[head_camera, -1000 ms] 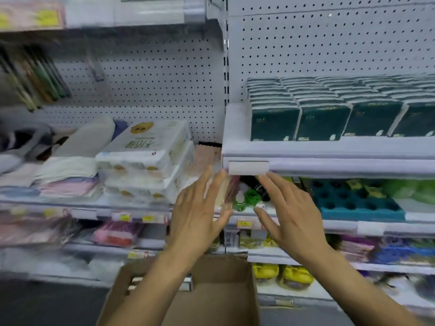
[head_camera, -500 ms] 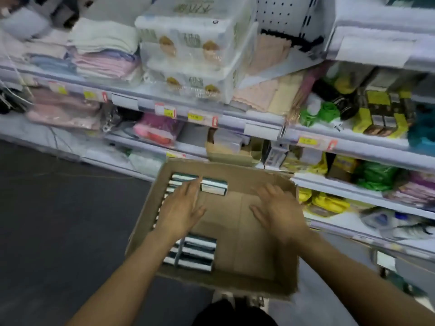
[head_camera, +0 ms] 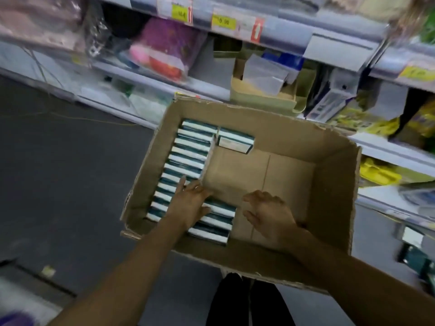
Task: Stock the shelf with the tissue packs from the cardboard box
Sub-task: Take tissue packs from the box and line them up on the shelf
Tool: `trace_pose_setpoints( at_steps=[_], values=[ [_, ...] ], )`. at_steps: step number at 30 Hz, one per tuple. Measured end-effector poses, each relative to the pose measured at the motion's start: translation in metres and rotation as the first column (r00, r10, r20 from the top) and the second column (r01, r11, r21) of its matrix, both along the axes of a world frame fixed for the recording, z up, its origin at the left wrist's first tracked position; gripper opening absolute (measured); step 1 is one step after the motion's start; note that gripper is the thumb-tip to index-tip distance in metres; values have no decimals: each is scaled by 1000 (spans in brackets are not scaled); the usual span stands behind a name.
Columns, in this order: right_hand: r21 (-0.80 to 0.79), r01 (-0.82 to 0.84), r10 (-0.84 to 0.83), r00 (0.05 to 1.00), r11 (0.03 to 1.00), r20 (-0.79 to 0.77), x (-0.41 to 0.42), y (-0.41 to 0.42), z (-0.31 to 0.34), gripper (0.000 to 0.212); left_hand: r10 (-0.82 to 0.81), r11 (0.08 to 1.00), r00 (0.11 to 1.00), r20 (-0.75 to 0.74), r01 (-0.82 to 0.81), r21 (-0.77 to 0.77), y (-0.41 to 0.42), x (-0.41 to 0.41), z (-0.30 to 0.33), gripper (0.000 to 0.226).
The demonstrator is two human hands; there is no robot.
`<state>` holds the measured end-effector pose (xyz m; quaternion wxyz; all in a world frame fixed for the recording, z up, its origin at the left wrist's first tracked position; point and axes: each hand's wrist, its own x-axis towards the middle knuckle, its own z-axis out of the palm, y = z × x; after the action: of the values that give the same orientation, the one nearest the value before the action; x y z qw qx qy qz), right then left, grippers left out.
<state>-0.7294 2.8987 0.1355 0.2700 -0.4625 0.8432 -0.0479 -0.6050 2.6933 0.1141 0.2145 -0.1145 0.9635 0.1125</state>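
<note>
picking-up step: the left hand (head_camera: 188, 203) lies flat, fingers straight, on tissue packs (head_camera: 186, 158) in the cardboard box (head_camera: 334, 184); the right hand (head_camera: 268, 215) hovers beside it, loosely curled, holding nothing. next, grip packs.

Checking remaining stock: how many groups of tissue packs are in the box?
3: a long row along the box left wall, a pair at its far wall, a short row under the left hand. Some may be hidden.
</note>
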Motion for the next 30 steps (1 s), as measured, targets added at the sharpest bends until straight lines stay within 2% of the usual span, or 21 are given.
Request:
trace_pose_setpoints(
  at_steps=[3,6,9,11,15,18,21,23,25,27,30],
  values=[
    [55,-20,18,999,998,47,7,0,-20,30,-100,994,995,9,100,-52,-2,-6,-12,49],
    [122,-15,-6,984,992,176,21,1,-36,29,-176,981,984,-7,175,-79,-6,-12,-24,42],
    [8,-5,4,982,1000,190,33,1,-50,31,-200,978,977,-74,194,-82,-10,-16,-35,38],
    [-31,11,-5,981,999,194,36,-3,-57,36,-275,959,955,-114,264,-103,-14,-17,-44,40],
    [-19,60,-54,977,998,204,44,-13,-62,32,-428,898,898,-105,410,-157,-25,-22,-59,49],
    [-3,137,-133,964,991,229,47,-16,-61,21,-483,873,874,-53,477,-102,-23,-33,-59,58],
    [43,226,-229,928,973,295,43,-12,-56,8,-322,947,947,0,322,-16,-14,-44,-43,54],
    [84,255,-268,918,963,292,34,-3,-46,14,-138,990,990,-25,138,23,-10,-47,-27,50],
    [103,267,-284,933,958,219,21,12,-30,20,83,989,994,-74,-74,126,-5,-44,-9,46],
    [49,315,-318,932,948,171,5,31,-8,20,356,898,933,-55,-325,296,1,-41,10,47],
    [-99,375,-359,922,922,144,-14,55,30,19,628,654,777,41,-556,513,9,-37,39,51]
  ],
)
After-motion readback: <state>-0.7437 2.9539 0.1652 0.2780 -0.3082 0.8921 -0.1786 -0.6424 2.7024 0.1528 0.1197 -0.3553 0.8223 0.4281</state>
